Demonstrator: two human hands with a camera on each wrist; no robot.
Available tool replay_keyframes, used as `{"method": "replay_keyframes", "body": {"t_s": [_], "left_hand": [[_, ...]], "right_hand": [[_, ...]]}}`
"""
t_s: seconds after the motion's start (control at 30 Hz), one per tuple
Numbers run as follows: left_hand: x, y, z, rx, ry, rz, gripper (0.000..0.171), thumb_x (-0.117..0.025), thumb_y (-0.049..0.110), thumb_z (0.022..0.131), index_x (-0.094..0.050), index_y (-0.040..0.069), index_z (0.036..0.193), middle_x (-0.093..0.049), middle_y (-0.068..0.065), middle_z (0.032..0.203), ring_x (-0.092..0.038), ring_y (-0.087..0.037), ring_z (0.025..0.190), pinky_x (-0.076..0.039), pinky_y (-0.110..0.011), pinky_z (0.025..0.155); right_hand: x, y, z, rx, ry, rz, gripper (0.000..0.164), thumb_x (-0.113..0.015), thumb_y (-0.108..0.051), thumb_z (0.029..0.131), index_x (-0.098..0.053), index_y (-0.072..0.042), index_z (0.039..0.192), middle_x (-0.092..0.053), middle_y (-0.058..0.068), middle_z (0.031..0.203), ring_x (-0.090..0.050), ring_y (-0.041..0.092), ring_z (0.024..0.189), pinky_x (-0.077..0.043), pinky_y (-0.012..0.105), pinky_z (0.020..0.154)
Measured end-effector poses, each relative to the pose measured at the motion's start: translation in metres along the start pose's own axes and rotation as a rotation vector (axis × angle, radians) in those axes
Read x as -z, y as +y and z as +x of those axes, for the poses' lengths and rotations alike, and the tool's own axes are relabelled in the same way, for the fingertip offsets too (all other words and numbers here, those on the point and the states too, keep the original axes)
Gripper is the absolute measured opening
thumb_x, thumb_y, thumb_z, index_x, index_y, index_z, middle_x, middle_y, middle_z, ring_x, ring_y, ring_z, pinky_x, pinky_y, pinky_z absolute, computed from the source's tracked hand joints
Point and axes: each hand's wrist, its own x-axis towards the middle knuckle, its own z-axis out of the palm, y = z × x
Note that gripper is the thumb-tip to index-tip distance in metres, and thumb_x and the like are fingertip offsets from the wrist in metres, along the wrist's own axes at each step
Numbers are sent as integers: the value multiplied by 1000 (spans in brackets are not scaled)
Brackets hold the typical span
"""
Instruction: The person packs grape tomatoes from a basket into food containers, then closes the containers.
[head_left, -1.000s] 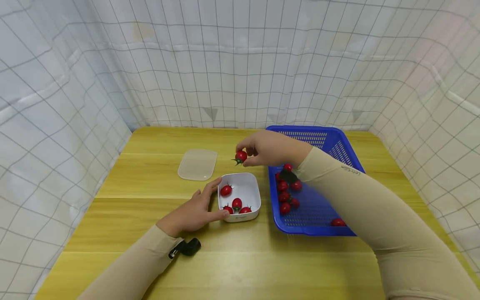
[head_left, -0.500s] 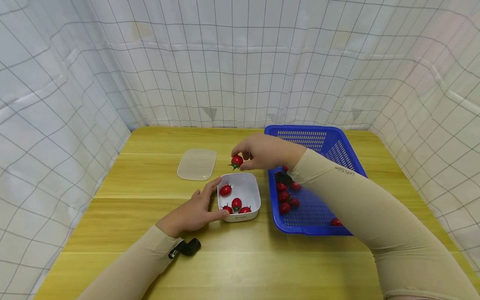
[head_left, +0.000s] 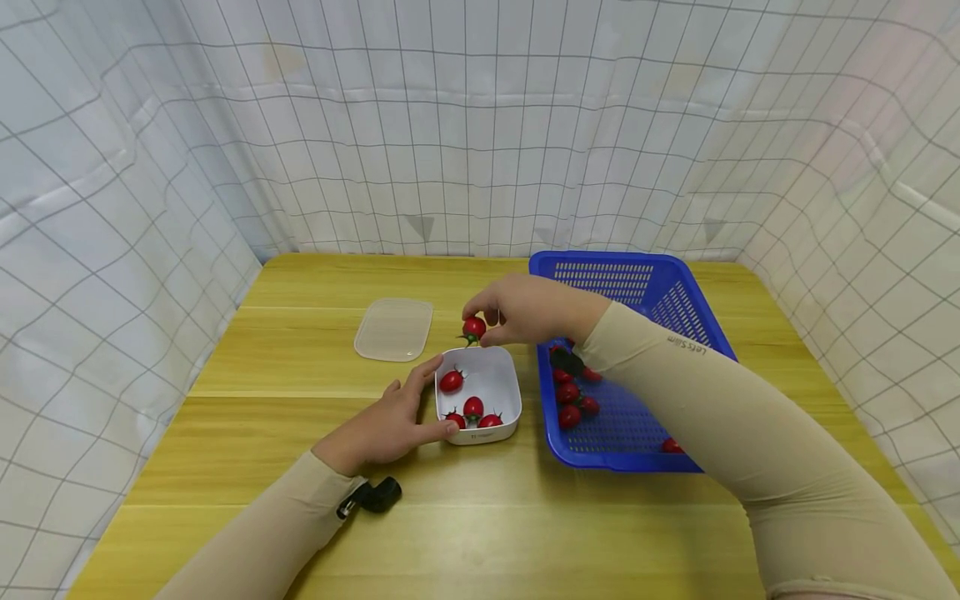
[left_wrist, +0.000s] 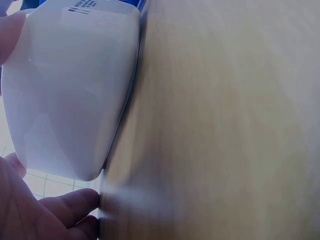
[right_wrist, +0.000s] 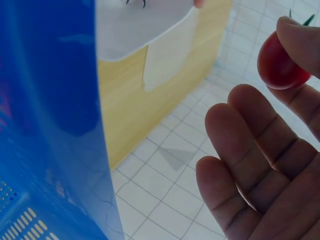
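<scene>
My right hand (head_left: 528, 308) pinches a red cherry tomato (head_left: 474, 326) between thumb and index finger, just beyond the far rim of a white square container (head_left: 501, 379). Green sepals hang from the tomato's lower end. In the right wrist view the same tomato (right_wrist: 281, 65) shows smooth and red, with the other fingers spread loosely below it. My left hand (head_left: 386, 425) holds the container at its left side, thumb at the front rim and index finger at the left wall. Several cherry tomatoes (head_left: 473, 407) lie inside, mostly along the front.
A blue perforated basket (head_left: 558, 454) stands to the right with several tomatoes (head_left: 569, 416) along its left side, partly under my right forearm. A translucent lid (head_left: 394, 330) lies flat behind and left of the container. White grid-patterned curtains (head_left: 480, 133) enclose the table.
My right hand has moved slightly left and toward me, bringing the cherry tomato from behind the container to near its far rim. The left hand and container stay in place.
</scene>
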Motion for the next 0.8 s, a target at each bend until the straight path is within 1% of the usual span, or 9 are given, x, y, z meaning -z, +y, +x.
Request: {"method": "replay_keyframes", "body": {"t_s": [0.1,0.2,0.4,0.63,0.8], "left_hand": [[0,0,0,-4,-1,-7,104,-73,58,94,-10,26,169,-34,-14,171,-25,-53,157,-9,-69,129],[0,1,0,-5,-1,-11,104,-73,57,94,-9,26,169,-33,-13,171,-25,-52,157,-7,-68,129],[-1,1,0,-4,2,-6,104,-74,56,94,-10,26,169,-33,-11,172,-25,-52,157,-8,-68,129],[-1,1,0,-11,0,-11,105,-74,58,93,-9,25,169,-32,-12,172,-27,-51,157,-5,-67,130],[-1,0,0,-10,2,-14,105,-73,59,93,-9,26,169,-32,-11,172,-25,-52,157,-6,-68,129]], "right_hand": [[-1,1,0,-11,-9,-3,32,-74,-27,100,-72,-18,131,-70,1,100,-64,17,89,-56,30,79],[-1,2,1,-18,-16,-10,34,-74,-28,100,-71,-18,132,-71,1,102,-64,18,91,-57,31,82],[-4,2,0,-19,-21,-8,33,-74,-27,99,-72,-18,131,-71,1,102,-65,18,91,-57,32,82],[-8,2,-1,-46,-36,6,34,-74,-26,99,-72,-18,132,-71,1,102,-63,19,91,-56,32,80],[-11,3,0,-53,-41,4,35,-74,-27,99,-71,-18,133,-71,2,104,-64,19,93,-56,33,82]]}}
